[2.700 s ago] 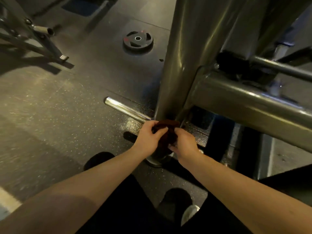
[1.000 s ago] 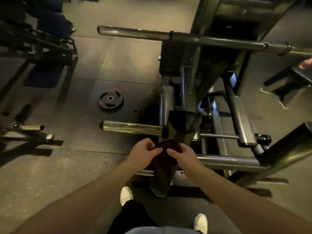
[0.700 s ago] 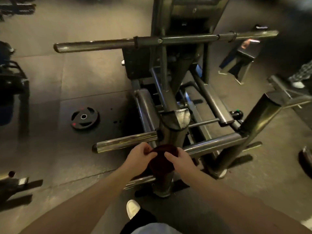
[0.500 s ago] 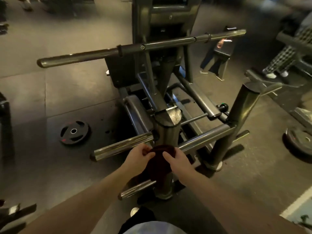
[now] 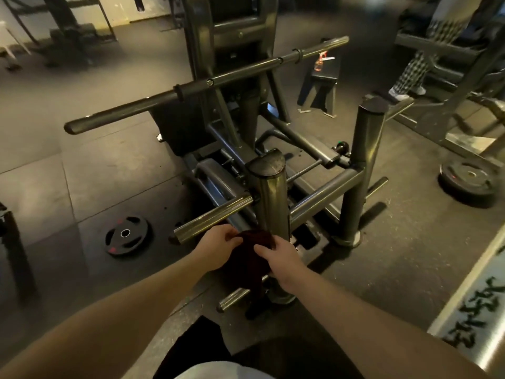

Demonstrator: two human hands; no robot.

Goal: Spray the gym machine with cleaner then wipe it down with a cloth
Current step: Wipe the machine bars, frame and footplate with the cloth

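The dark red cloth (image 5: 251, 258) hangs bunched between both hands, directly in front of the lower part of the gym machine's near upright post (image 5: 273, 198). The left hand (image 5: 218, 247) pinches the cloth's left edge with curled fingers, and the right hand (image 5: 278, 259) grips its right side. A spray bottle (image 5: 321, 60) stands on a bench (image 5: 325, 75) well behind the post.

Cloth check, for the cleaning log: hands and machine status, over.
Left hand and right hand both grip the dark cloth. Cloth at the near upright post, low down. Nothing blocking.
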